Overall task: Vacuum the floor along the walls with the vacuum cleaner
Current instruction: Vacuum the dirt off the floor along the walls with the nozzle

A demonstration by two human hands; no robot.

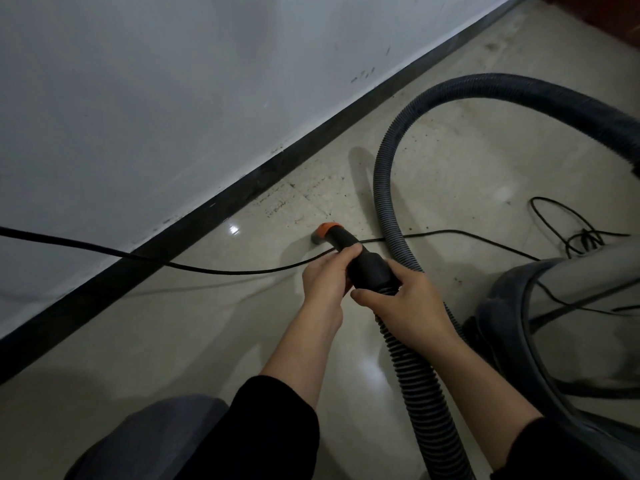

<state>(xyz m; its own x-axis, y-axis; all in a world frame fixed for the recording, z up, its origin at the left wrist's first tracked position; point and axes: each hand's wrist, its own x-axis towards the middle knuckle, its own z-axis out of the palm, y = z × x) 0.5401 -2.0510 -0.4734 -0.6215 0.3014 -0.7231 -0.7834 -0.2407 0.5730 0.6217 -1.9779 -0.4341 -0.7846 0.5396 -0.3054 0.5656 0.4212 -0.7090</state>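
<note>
Gripping the nozzle (pixel 367 265), left hand (pixel 325 280) and right hand (pixel 410 308) aim it floorward.

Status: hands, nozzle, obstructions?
Both grip nozzle: left hand forward, right hand behind. Orange tip down at floor, short of baseboard. Cord crosses at nozzle.

A white wall (pixel 138 98) with dark scuffs (pixel 363 75) meets a black baseboard (pixel 242 189), and the shiny pale floor (pixel 166 341) below has specks of dirt (pixel 277 204) and a bright spot of light (pixel 234 229).
</note>
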